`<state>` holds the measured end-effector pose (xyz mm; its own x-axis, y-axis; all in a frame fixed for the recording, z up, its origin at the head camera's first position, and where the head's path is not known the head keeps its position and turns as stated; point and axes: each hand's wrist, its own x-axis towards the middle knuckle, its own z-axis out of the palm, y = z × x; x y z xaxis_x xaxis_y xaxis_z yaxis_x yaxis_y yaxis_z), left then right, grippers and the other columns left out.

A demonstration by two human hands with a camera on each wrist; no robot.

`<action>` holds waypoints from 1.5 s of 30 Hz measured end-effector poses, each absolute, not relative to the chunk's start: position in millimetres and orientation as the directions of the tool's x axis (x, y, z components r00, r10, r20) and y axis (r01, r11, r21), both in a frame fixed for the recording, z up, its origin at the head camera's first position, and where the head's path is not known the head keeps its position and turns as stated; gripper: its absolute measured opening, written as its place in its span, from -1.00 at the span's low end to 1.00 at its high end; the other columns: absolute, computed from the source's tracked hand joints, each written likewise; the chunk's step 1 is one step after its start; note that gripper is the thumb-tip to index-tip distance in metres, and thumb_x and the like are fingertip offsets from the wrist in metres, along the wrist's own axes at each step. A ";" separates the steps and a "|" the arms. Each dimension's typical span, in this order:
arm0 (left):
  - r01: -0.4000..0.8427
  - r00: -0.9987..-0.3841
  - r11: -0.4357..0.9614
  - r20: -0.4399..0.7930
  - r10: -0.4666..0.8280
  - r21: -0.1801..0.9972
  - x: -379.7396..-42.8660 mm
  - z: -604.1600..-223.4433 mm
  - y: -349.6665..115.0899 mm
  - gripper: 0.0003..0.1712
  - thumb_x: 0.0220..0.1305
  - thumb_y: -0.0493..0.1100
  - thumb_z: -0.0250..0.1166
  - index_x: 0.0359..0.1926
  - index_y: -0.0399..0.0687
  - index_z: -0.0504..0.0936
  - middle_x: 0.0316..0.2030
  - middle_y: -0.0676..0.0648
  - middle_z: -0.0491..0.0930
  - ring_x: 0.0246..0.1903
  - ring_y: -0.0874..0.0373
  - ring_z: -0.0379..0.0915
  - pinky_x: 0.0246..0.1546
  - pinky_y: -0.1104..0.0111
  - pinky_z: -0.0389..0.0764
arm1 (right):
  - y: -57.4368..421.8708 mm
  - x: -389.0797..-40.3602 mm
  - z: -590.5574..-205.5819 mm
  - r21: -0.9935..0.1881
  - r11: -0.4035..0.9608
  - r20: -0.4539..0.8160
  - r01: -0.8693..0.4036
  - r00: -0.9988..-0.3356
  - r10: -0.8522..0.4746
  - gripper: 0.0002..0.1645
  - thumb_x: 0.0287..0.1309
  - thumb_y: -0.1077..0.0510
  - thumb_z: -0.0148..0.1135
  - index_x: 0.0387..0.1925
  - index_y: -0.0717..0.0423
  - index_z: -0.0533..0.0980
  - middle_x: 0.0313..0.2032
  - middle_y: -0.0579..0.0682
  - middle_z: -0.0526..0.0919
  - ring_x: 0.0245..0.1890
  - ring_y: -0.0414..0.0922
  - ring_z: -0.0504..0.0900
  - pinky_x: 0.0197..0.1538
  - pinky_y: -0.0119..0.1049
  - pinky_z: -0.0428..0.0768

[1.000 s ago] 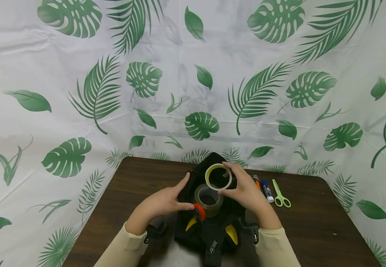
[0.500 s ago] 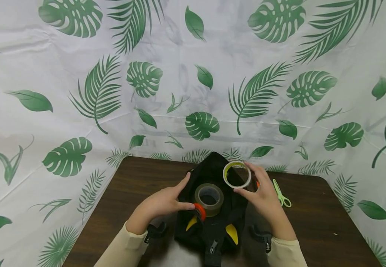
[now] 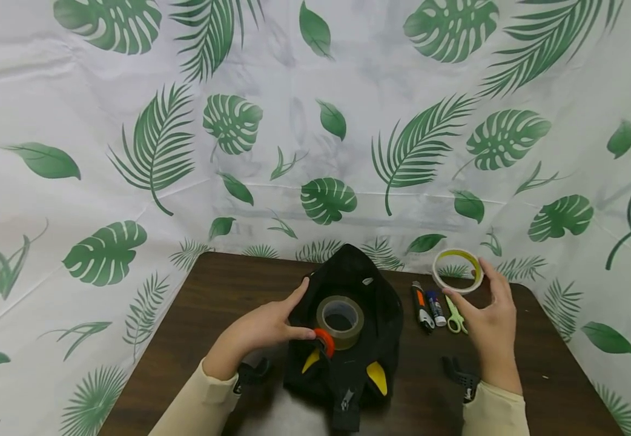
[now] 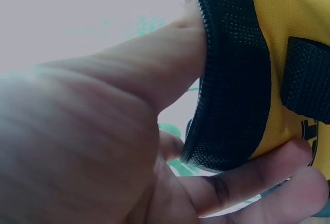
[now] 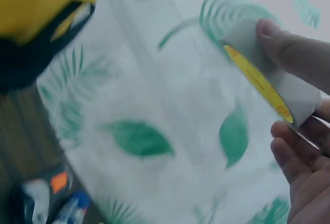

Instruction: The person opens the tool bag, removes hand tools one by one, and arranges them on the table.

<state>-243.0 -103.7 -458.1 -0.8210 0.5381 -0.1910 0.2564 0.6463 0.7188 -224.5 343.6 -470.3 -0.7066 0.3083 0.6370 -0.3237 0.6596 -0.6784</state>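
In the head view my left hand [image 3: 255, 336] grips the rim of an upright black bag [image 3: 383, 327]. The left wrist view shows the bag's yellow outer cloth [image 4: 278, 7] and zipped black edge [image 4: 229, 80], with fingers along the outside. A wide roll of brownish packing tape [image 3: 355, 332] lies inside the bag mouth. Near my left thumb sits a curved orange-red piece [image 3: 324, 343]. Raised to the right of the bag, my right hand [image 3: 492, 321] pinches a narrower white tape roll [image 3: 438, 280] with a yellow inner core [image 5: 258, 82], between thumb and fingers.
A utility knife [image 3: 421, 306], a glue stick [image 3: 436, 309] and green scissors [image 3: 455, 318] lie on the dark wooden table [image 3: 228, 284], right of the bag. A leaf-printed white sheet [image 3: 288, 139] hangs behind the table.
My right hand has carried the white tape roll from over the bag mouth out to the right, above the scissors. The left hand stays at the bag's rim.
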 end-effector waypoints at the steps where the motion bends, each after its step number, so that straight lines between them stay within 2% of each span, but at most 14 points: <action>1: 0.257 -0.820 0.647 -0.192 0.539 0.717 -242.9 -458.1 -103.8 0.31 0.40 0.34 0.45 0.80 0.40 -0.29 0.35 -0.26 0.65 0.32 -0.14 0.63 0.43 -0.16 0.53 | 349.3 -225.7 -474.7 -0.713 0.635 0.606 -0.296 -0.716 0.347 0.19 -0.01 0.38 0.73 0.62 -0.14 0.40 0.29 0.04 0.56 0.28 -0.38 0.52 0.31 -0.74 0.41; 7: 0.270 -0.818 0.656 -0.191 0.542 0.705 -243.3 -457.0 -103.9 0.34 0.40 0.31 0.46 0.80 0.39 -0.34 -0.17 -0.13 0.74 -0.05 0.00 0.68 0.25 -0.06 0.63 | 381.5 -238.3 -503.6 -0.846 0.502 0.458 -0.181 -0.730 0.508 0.09 0.13 0.27 0.69 0.62 -0.17 0.39 0.26 -0.20 0.49 0.34 -0.20 0.59 0.31 -0.71 0.46; 9: 0.266 -0.817 0.655 -0.195 0.542 0.708 -243.3 -456.2 -103.7 0.35 0.40 0.30 0.47 0.79 0.42 -0.36 -0.39 -0.06 0.63 -0.23 0.05 0.63 0.08 0.02 0.64 | 392.2 -242.5 -515.1 -0.861 0.480 0.439 -0.167 -0.721 0.536 0.07 0.14 0.26 0.69 0.62 -0.15 0.39 0.21 -0.24 0.50 0.26 -0.27 0.61 0.24 -0.74 0.48; 12: 0.264 -0.815 0.654 -0.198 0.545 0.709 -243.5 -455.8 -103.3 0.36 0.40 0.29 0.48 0.80 0.40 -0.36 -0.49 0.01 0.52 -0.39 0.10 0.54 -0.10 0.12 0.58 | 408.2 -245.4 -534.8 -0.900 0.409 0.386 -0.149 -0.709 0.590 0.06 0.14 0.26 0.69 0.61 -0.07 0.39 0.08 -0.35 0.56 0.06 -0.39 0.65 0.04 -0.73 0.55; 19: 0.281 -0.811 0.655 -0.191 0.553 0.701 -242.6 -455.8 -103.1 0.36 0.39 0.33 0.46 0.80 0.36 -0.35 -0.49 0.03 0.49 -0.37 0.11 0.54 0.00 0.08 0.59 | 434.4 -244.0 -569.4 -0.973 0.209 0.220 -0.099 -0.672 0.707 0.07 0.08 0.24 0.73 0.58 0.10 0.41 -0.24 -0.33 0.67 -0.35 -0.43 0.62 -0.37 -0.67 0.52; 25: 0.276 -0.812 0.656 -0.195 0.550 0.702 -242.3 -454.5 -103.4 0.37 0.38 0.34 0.47 0.80 0.39 -0.36 -0.49 0.02 0.49 -0.37 0.10 0.53 -0.01 0.08 0.60 | 439.0 -241.2 -577.9 -0.954 0.300 0.216 0.022 -0.644 0.734 0.05 0.12 0.04 0.74 0.59 0.04 0.43 -0.31 -0.35 0.59 -0.39 -0.42 0.51 -0.41 -0.61 0.44; 28: 0.271 -0.812 0.653 -0.196 0.550 0.707 -241.3 -455.1 -103.9 0.39 0.36 0.34 0.49 0.80 0.36 -0.34 -0.37 -0.02 0.61 -0.21 0.06 0.63 0.15 -0.02 0.64 | 441.0 -240.0 -580.3 -0.936 0.344 0.222 0.077 -0.627 0.747 0.06 0.13 -0.04 0.73 0.59 0.04 0.43 -0.32 -0.32 0.53 -0.38 -0.40 0.48 -0.40 -0.61 0.43; 30: 0.271 -0.815 0.649 -0.190 0.548 0.711 -240.9 -455.9 -104.3 0.40 0.34 0.35 0.50 0.81 0.32 -0.32 -0.15 -0.09 0.73 0.00 0.01 0.67 0.32 -0.09 0.60 | 443.4 -239.8 -581.2 -0.933 0.345 0.213 0.100 -0.619 0.756 0.06 0.13 -0.06 0.73 0.59 0.05 0.43 -0.33 -0.28 0.52 -0.38 -0.38 0.45 -0.39 -0.62 0.42; 32: 0.270 -0.816 0.643 -0.185 0.548 0.716 -241.1 -456.0 -104.6 0.40 0.34 0.35 0.50 0.81 0.33 -0.31 -0.03 -0.10 0.74 0.12 0.00 0.65 0.42 -0.14 0.54 | 446.9 -240.2 -581.2 -0.937 0.330 0.193 0.112 -0.622 0.759 0.08 0.13 -0.06 0.72 0.60 0.07 0.42 -0.31 -0.27 0.52 -0.36 -0.39 0.45 -0.37 -0.64 0.43; 34: 0.266 -0.815 0.641 -0.187 0.549 0.720 -241.5 -455.6 -104.5 0.40 0.34 0.35 0.50 0.80 0.35 -0.32 -0.07 -0.12 0.73 0.09 -0.01 0.65 0.43 -0.16 0.53 | 450.4 -241.5 -581.3 -0.936 0.320 0.159 0.146 -0.634 0.756 0.10 0.15 -0.08 0.71 0.62 0.08 0.39 -0.28 -0.22 0.57 -0.33 -0.35 0.49 -0.33 -0.62 0.46; 37: 0.270 -0.816 0.639 -0.181 0.549 0.720 -241.8 -454.5 -103.7 0.40 0.33 0.36 0.51 0.80 0.35 -0.31 -0.01 -0.16 0.74 0.11 -0.03 0.66 0.43 -0.15 0.53 | 454.4 -242.4 -582.7 -0.916 0.343 0.121 0.207 -0.674 0.729 0.15 0.21 -0.10 0.66 0.66 0.15 0.30 0.12 0.13 0.74 0.10 -0.03 0.70 0.20 -0.34 0.67; 39: 0.270 -0.817 0.640 -0.180 0.548 0.719 -241.4 -454.1 -103.1 0.40 0.32 0.36 0.52 0.81 0.34 -0.29 0.21 -0.25 0.71 0.22 -0.11 0.65 0.44 -0.17 0.52 | 455.7 -242.4 -584.6 -0.895 0.374 0.109 0.241 -0.697 0.709 0.16 0.24 -0.09 0.64 0.67 0.22 0.26 0.41 0.36 0.58 0.43 0.23 0.55 0.53 -0.02 0.50; 41: 0.274 -0.818 0.640 -0.177 0.548 0.718 -240.9 -453.7 -102.8 0.40 0.31 0.36 0.52 0.81 0.31 -0.27 0.39 -0.28 0.61 0.33 -0.17 0.61 0.46 -0.17 0.51 | 456.1 -241.5 -586.1 -0.882 0.398 0.108 0.251 -0.716 0.690 0.16 0.26 -0.05 0.63 0.67 0.30 0.22 0.59 0.40 0.32 0.63 0.36 0.26 0.67 0.23 0.20; 45: 0.267 -0.816 0.645 -0.188 0.546 0.715 -240.9 -452.4 -102.9 0.40 0.31 0.36 0.52 0.81 0.33 -0.28 0.21 -0.23 0.71 0.28 -0.12 0.64 0.44 -0.16 0.53 | 456.1 -242.3 -587.1 -0.869 0.425 0.116 0.253 -0.732 0.672 0.15 0.26 0.01 0.62 0.65 0.38 0.21 0.57 0.49 0.31 0.60 0.46 0.24 0.65 0.32 0.18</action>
<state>-240.9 -102.9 -452.4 -0.8162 0.5464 -0.1880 0.2673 0.6455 0.7155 -242.3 456.1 -587.1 -0.7316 0.6719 0.1157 0.2533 0.4254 -0.8688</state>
